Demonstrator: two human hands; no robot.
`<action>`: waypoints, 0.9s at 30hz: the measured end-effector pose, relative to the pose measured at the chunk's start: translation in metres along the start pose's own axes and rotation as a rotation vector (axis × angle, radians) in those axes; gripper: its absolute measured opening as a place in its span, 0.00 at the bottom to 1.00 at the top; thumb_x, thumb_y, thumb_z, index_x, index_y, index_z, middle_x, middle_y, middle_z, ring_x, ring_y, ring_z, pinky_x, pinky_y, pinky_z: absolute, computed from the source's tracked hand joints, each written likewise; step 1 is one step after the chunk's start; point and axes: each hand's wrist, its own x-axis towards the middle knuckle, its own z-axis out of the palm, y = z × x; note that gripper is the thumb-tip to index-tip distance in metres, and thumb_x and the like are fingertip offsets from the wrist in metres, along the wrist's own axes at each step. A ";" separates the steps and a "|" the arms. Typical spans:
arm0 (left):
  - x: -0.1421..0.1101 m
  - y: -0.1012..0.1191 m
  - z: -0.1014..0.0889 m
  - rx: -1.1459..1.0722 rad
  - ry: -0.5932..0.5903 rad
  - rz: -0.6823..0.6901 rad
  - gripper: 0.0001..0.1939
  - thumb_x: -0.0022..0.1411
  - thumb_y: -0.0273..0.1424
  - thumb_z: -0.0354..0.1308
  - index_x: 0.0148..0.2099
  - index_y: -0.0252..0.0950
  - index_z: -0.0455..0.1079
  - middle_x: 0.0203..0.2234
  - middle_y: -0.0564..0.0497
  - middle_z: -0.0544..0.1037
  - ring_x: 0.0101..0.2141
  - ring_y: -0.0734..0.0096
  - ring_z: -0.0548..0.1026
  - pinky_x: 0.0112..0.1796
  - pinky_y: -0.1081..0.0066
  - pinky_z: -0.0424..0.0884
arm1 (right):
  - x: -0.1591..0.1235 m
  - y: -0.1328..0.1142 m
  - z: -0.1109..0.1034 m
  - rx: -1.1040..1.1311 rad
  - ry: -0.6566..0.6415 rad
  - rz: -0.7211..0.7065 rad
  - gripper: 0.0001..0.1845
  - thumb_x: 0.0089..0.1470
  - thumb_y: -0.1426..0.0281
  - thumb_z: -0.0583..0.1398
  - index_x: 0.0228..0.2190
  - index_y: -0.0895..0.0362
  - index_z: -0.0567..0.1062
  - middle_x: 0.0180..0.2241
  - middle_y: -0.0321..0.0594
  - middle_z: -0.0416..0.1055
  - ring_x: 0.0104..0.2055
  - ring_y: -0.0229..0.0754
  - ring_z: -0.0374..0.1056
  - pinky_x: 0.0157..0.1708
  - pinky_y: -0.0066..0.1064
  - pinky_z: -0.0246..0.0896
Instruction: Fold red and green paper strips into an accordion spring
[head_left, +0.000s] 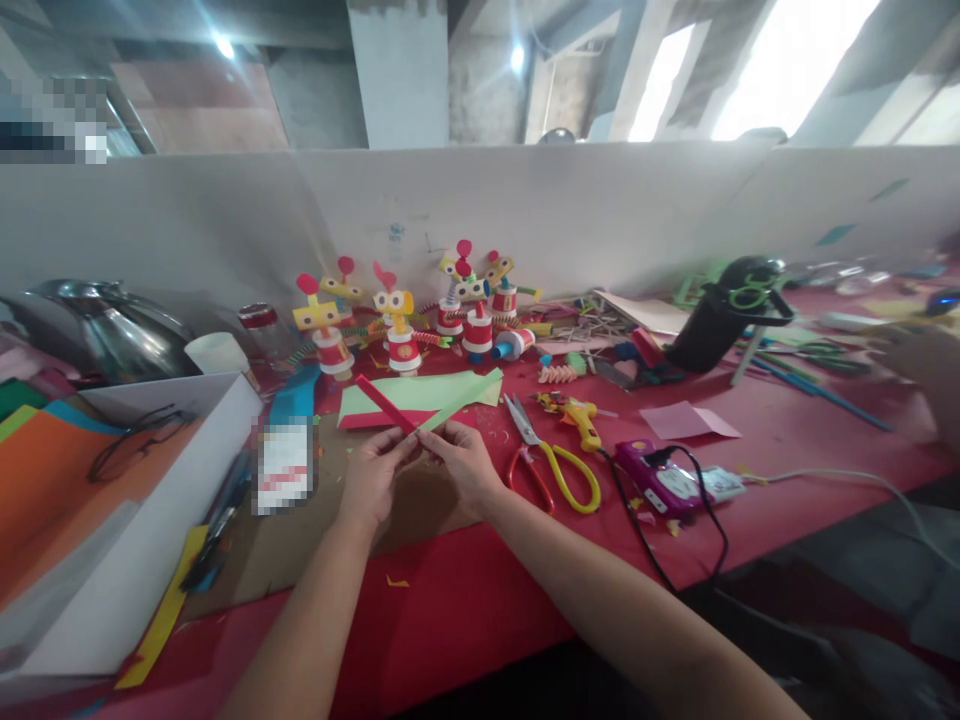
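Messy red table (pixel 450 620), left hand (pixel 373 470) and right hand (pixel 466 465) pinching the red strip (pixel 382 402) and green strip (pixel 463 397) where their ends meet above the cardboard (pixel 277 552), so I'd keep that angle square and press flat

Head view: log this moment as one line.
left hand, right hand: pinching strip ends | red strip, green strip: V-shape | scissors: right of hands
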 end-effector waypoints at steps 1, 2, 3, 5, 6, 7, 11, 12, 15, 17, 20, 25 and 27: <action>0.001 0.000 -0.001 -0.017 0.010 -0.008 0.16 0.38 0.30 0.73 0.32 0.32 0.78 0.25 0.49 0.79 0.27 0.72 0.75 0.35 0.71 0.71 | 0.000 0.000 0.000 -0.021 0.003 0.002 0.17 0.44 0.57 0.66 0.22 0.58 0.73 0.20 0.33 0.67 0.23 0.34 0.60 0.24 0.27 0.54; 0.002 -0.001 -0.002 -0.043 0.029 -0.018 0.16 0.37 0.29 0.73 0.32 0.32 0.78 0.24 0.49 0.79 0.27 0.72 0.75 0.34 0.71 0.71 | 0.000 0.001 0.001 -0.041 0.002 -0.007 0.16 0.44 0.57 0.66 0.23 0.57 0.73 0.20 0.34 0.68 0.23 0.35 0.61 0.25 0.28 0.55; 0.003 -0.001 -0.002 -0.072 0.049 -0.028 0.15 0.35 0.28 0.73 0.30 0.31 0.78 0.24 0.49 0.79 0.27 0.73 0.75 0.33 0.72 0.71 | 0.000 0.002 0.001 -0.054 -0.006 -0.028 0.15 0.44 0.58 0.66 0.24 0.57 0.73 0.21 0.35 0.69 0.24 0.36 0.62 0.26 0.28 0.56; 0.005 0.000 -0.004 -0.122 0.082 -0.054 0.13 0.35 0.26 0.73 0.28 0.31 0.77 0.22 0.50 0.78 0.25 0.75 0.74 0.31 0.74 0.71 | 0.000 0.004 0.002 -0.061 -0.039 -0.099 0.13 0.44 0.61 0.67 0.27 0.56 0.73 0.25 0.35 0.71 0.27 0.37 0.65 0.29 0.29 0.60; 0.006 0.000 -0.005 -0.135 0.091 -0.071 0.12 0.35 0.24 0.73 0.28 0.31 0.77 0.22 0.50 0.78 0.25 0.75 0.74 0.30 0.75 0.70 | -0.001 0.004 0.002 -0.062 -0.054 -0.138 0.12 0.44 0.62 0.67 0.30 0.55 0.74 0.27 0.36 0.71 0.28 0.38 0.67 0.31 0.30 0.61; 0.006 0.000 -0.006 -0.141 0.095 -0.090 0.11 0.36 0.23 0.72 0.27 0.31 0.77 0.22 0.50 0.77 0.24 0.76 0.73 0.29 0.76 0.70 | -0.001 0.004 0.002 -0.072 -0.066 -0.174 0.12 0.45 0.63 0.67 0.33 0.54 0.75 0.29 0.36 0.72 0.29 0.39 0.68 0.32 0.30 0.62; 0.006 0.001 -0.005 -0.151 0.111 -0.145 0.09 0.37 0.20 0.71 0.26 0.31 0.76 0.21 0.49 0.77 0.23 0.77 0.73 0.28 0.76 0.71 | -0.003 0.001 0.002 -0.236 -0.062 -0.303 0.07 0.51 0.64 0.62 0.31 0.53 0.77 0.32 0.38 0.71 0.34 0.41 0.68 0.35 0.31 0.63; 0.006 0.001 -0.004 -0.153 0.112 -0.149 0.09 0.37 0.20 0.71 0.25 0.31 0.76 0.21 0.49 0.77 0.23 0.76 0.73 0.28 0.76 0.71 | -0.004 0.000 0.001 -0.278 -0.050 -0.324 0.07 0.52 0.64 0.61 0.29 0.53 0.78 0.31 0.39 0.71 0.34 0.41 0.68 0.35 0.31 0.62; 0.004 -0.001 -0.001 -0.147 0.099 -0.132 0.11 0.35 0.22 0.72 0.25 0.30 0.76 0.21 0.49 0.78 0.24 0.76 0.74 0.29 0.76 0.70 | -0.003 -0.001 0.000 -0.310 -0.015 -0.312 0.10 0.53 0.63 0.60 0.25 0.54 0.78 0.28 0.39 0.71 0.32 0.41 0.67 0.34 0.31 0.61; 0.002 -0.004 0.001 -0.125 0.072 -0.090 0.12 0.35 0.25 0.73 0.26 0.30 0.77 0.21 0.49 0.78 0.25 0.75 0.74 0.30 0.76 0.70 | -0.002 -0.002 0.000 -0.250 -0.021 -0.255 0.12 0.53 0.61 0.60 0.25 0.54 0.78 0.27 0.38 0.72 0.31 0.41 0.67 0.33 0.31 0.61; -0.002 -0.010 0.006 -0.107 0.050 -0.017 0.14 0.35 0.29 0.74 0.28 0.32 0.77 0.22 0.51 0.78 0.26 0.74 0.74 0.31 0.74 0.69 | 0.000 -0.002 0.000 -0.117 -0.036 -0.166 0.12 0.52 0.61 0.60 0.25 0.55 0.77 0.25 0.37 0.72 0.28 0.40 0.67 0.32 0.31 0.61; -0.005 -0.015 0.013 -0.097 0.105 0.020 0.13 0.36 0.30 0.73 0.27 0.33 0.75 0.22 0.52 0.78 0.26 0.74 0.74 0.34 0.72 0.69 | 0.000 -0.003 -0.001 -0.041 0.018 -0.098 0.10 0.50 0.62 0.61 0.25 0.56 0.77 0.22 0.34 0.70 0.27 0.38 0.65 0.31 0.29 0.59; -0.005 -0.014 0.013 -0.099 0.112 0.000 0.13 0.35 0.29 0.73 0.26 0.33 0.74 0.22 0.53 0.78 0.26 0.74 0.74 0.34 0.71 0.68 | 0.000 -0.002 -0.002 -0.059 0.048 -0.095 0.10 0.49 0.63 0.62 0.24 0.56 0.77 0.22 0.34 0.71 0.28 0.38 0.65 0.31 0.29 0.59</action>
